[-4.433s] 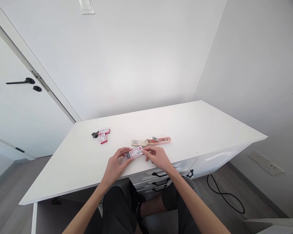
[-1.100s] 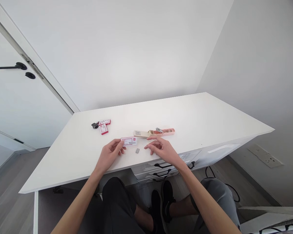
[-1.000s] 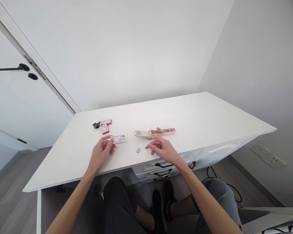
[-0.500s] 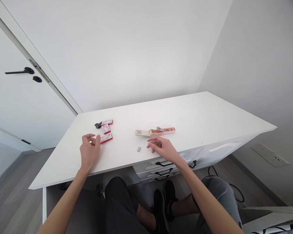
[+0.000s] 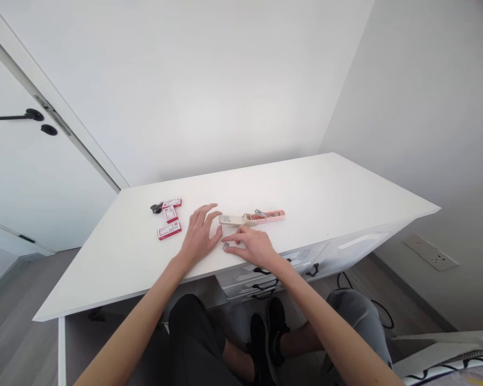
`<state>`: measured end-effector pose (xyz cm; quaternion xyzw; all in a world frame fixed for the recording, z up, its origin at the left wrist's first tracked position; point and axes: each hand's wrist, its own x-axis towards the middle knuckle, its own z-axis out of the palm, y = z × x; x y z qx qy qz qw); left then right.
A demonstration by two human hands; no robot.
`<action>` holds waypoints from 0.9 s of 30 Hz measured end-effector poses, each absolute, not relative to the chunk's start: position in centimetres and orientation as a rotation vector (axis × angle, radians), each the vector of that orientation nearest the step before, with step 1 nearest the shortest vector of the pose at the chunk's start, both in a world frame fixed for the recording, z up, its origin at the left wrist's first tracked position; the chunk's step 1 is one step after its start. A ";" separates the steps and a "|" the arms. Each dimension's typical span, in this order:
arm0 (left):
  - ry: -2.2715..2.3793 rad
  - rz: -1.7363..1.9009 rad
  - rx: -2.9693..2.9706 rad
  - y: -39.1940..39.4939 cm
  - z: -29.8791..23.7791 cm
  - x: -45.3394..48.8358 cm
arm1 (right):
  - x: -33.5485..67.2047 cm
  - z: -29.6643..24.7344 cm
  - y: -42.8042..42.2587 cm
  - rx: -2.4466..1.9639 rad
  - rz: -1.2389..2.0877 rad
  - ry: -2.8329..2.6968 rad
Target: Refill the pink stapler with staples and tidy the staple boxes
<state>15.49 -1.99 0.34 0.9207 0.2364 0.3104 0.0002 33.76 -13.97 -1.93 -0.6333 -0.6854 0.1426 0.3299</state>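
My right hand (image 5: 253, 245) is at the front part of the table, thumb and forefinger closed on a small grey block (image 5: 225, 246) that looks like a strip of staples. To its left, my left hand (image 5: 201, 233) holds nothing; its fingers are curved and apart, near the beige end of a long case (image 5: 235, 220). That case lies opened out, beige on the left and a pink tray (image 5: 279, 215) on the right. Inside the tray are a silver metal piece (image 5: 260, 213) and small bits too tiny to name.
Several small red-and-white boxes (image 5: 169, 230) lie on the left of the white table (image 5: 306, 187). A black clip-like item (image 5: 156, 208) touches the rear one. Drawers with black handles (image 5: 262, 271) are below the front edge. Another person's leg may be under the table; I cannot tell.
My left hand has moved right, from beside the red-and-white boxes to near the beige end of the case. My right hand has shifted left and its fingertips now close on the small grey block.
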 end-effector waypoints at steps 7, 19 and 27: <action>0.574 0.762 2.963 -0.8 0.0 16.3 | 33.8 -2.6 -13.6 -1.583 0.368 -1.744; 0.644 0.737 2.900 -0.5 -0.7 16.2 | 33.7 -2.9 -13.6 -1.611 0.371 -1.726; 0.674 0.683 2.846 -0.4 -1.0 16.0 | 36.9 0.3 -15.4 -1.441 0.132 -1.594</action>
